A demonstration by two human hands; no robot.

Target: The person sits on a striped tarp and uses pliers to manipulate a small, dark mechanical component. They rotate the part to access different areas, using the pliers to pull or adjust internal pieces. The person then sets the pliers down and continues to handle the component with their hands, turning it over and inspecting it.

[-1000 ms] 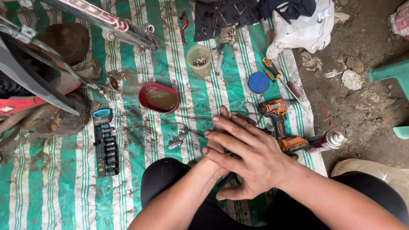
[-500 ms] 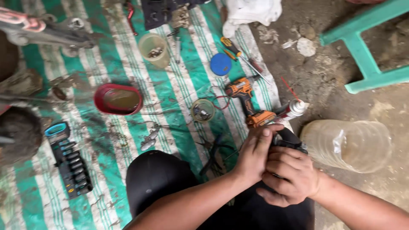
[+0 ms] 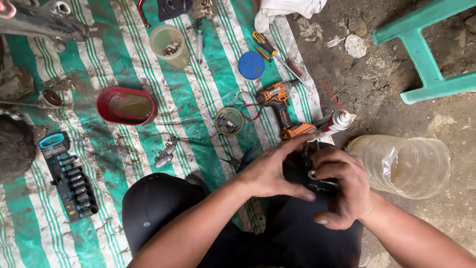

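Note:
My left hand [image 3: 271, 171] and my right hand [image 3: 343, 186] meet over my right knee, both closed around a small dark metal part [image 3: 312, 171] with a ring-shaped opening. My fingers hide most of the part. Just beyond my hands lies an orange cordless drill [image 3: 280, 106], and a spray can [image 3: 333, 122] with a red straw rests beside it. My knees in black trousers [image 3: 158, 203] fill the bottom of the view.
A green-and-white striped tarp [image 3: 188, 99] holds a red oval tray [image 3: 126, 105], a socket set rail [image 3: 69, 176], a plastic cup [image 3: 170, 44], a blue lid [image 3: 251, 65], screwdrivers [image 3: 270, 49] and a small round tin [image 3: 229, 121]. A clear plastic jug [image 3: 399, 164] and green stool [image 3: 421, 54] stand right.
My hands have shifted right from the middle of my lap to my right knee and closed on the small part. The view has swung right, bringing in the jug and stool.

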